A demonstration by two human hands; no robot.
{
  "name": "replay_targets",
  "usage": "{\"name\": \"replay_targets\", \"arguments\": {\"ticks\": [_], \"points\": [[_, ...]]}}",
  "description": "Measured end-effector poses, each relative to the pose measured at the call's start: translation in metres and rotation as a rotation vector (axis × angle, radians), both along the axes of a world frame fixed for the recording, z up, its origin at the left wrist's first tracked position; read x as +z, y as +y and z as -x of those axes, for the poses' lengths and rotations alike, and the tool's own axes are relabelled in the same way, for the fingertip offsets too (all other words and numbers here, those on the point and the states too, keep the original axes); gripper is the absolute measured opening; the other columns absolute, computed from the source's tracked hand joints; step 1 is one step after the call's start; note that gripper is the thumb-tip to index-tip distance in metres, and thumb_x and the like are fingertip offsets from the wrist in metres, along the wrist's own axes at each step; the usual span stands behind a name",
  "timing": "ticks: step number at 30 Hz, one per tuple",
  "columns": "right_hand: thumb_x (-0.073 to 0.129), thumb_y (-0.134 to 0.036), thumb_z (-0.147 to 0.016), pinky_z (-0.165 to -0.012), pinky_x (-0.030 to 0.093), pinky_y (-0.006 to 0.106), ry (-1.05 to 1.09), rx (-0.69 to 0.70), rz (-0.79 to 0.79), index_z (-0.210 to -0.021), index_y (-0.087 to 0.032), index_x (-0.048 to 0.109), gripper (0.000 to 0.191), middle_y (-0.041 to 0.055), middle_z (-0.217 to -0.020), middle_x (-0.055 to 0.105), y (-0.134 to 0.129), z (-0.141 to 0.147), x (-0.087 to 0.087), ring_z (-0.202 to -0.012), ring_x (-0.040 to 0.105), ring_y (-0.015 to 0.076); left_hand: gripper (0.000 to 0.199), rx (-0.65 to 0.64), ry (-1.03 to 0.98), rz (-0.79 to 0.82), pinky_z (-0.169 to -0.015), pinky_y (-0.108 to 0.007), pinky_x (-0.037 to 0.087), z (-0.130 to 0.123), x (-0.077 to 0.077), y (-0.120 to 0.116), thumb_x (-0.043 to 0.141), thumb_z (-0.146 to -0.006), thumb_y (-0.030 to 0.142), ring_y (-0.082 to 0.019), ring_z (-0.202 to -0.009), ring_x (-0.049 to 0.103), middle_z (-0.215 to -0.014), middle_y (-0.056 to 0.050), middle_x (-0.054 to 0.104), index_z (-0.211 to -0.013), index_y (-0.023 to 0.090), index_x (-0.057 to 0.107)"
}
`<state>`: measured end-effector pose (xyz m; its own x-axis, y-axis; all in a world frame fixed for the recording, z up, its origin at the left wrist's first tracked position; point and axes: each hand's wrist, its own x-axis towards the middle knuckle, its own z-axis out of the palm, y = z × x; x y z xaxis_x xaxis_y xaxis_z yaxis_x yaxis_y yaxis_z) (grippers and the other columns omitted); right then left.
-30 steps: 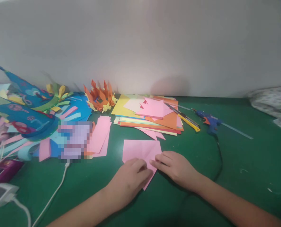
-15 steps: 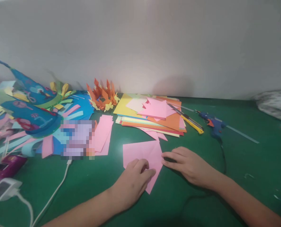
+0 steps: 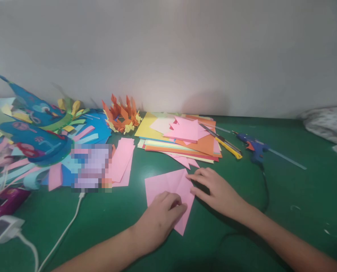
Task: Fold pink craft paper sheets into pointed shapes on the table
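Note:
A sheet of pink paper point(image 3: 168, 185) with crease lines lies on the green table, one corner pointing toward me. My left hand point(image 3: 164, 215) rests on it with curled fingers, holding it down near the middle; the thumb and forefinger bend toward each other. At the paper's right edge is my right hand point(image 3: 213, 190), its thumb and forefinger spread apart with the tips touching the edge. Part of the sheet is hidden under the left hand.
Behind the paper lies a stack of coloured sheets point(image 3: 182, 149) with a yellow cutter knife point(image 3: 227, 146). A blue glue gun point(image 3: 255, 147) is to the right. Left are pink strips point(image 3: 123, 160), an orange paper crown point(image 3: 124, 117), blue party hats point(image 3: 40, 141) and a white cable point(image 3: 63, 234).
The right hand has moved slightly up and left along the paper's edge, its thumb and forefinger spreading wider. The pink paper has turned a little; the left hand stays on it.

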<state>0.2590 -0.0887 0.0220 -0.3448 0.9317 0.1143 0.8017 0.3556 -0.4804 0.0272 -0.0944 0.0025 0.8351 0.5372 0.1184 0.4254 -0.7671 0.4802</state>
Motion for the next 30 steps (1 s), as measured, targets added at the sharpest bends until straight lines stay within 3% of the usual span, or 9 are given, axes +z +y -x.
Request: {"name": "replay_targets", "arguments": {"ticks": [4,10,22,30], "points": [[0.056,-0.031,-0.086,-0.081,0.049,0.038,0.046,-0.056,0.013,-0.121,-0.022,0.056,0.036,0.0081,-0.107,0.061,0.004,0.007,-0.002,-0.096,0.055,0.023,0.021,0.031,-0.044,-0.026,-0.087,-0.038,0.043,-0.002,0.006,0.002,0.046,-0.091,0.019,-0.022,-0.103,0.048,-0.108,-0.008,0.053,-0.109,0.023,0.058],[0.055,-0.036,-0.087,-0.076,0.047,0.041,-0.197,-0.073,-0.13,-0.121,-0.017,0.057,0.039,0.0113,-0.101,0.059,0.001,0.008,-0.008,-0.089,0.053,0.026,0.018,-0.005,-0.05,-0.056,-0.106,-0.047,0.03,-0.003,0.006,0.003,0.046,-0.092,0.025,-0.025,-0.119,0.04,-0.117,-0.007,0.053,-0.105,0.022,0.059],[0.053,-0.033,-0.089,-0.072,0.046,0.037,-0.281,-0.033,-0.151,-0.116,-0.014,0.059,0.033,0.0105,-0.096,0.058,-0.005,0.015,-0.012,-0.083,0.052,0.0237,0.016,0.019,-0.027,-0.088,-0.108,-0.047,0.031,-0.004,0.004,-0.002,0.047,-0.092,0.026,-0.024,-0.12,0.042,-0.116,-0.005,0.054,-0.103,0.023,0.058],[0.05,-0.044,-0.089,-0.071,0.046,0.037,-0.271,-0.055,-0.187,-0.116,-0.015,0.06,0.041,0.0113,-0.095,0.058,-0.005,0.014,-0.013,-0.083,0.053,0.0243,0.015,0.016,-0.045,-0.07,-0.108,-0.046,0.031,-0.003,0.002,-0.002,0.048,-0.092,0.027,-0.023,-0.12,0.042,-0.116,-0.003,0.055,-0.1,0.024,0.059]]}}
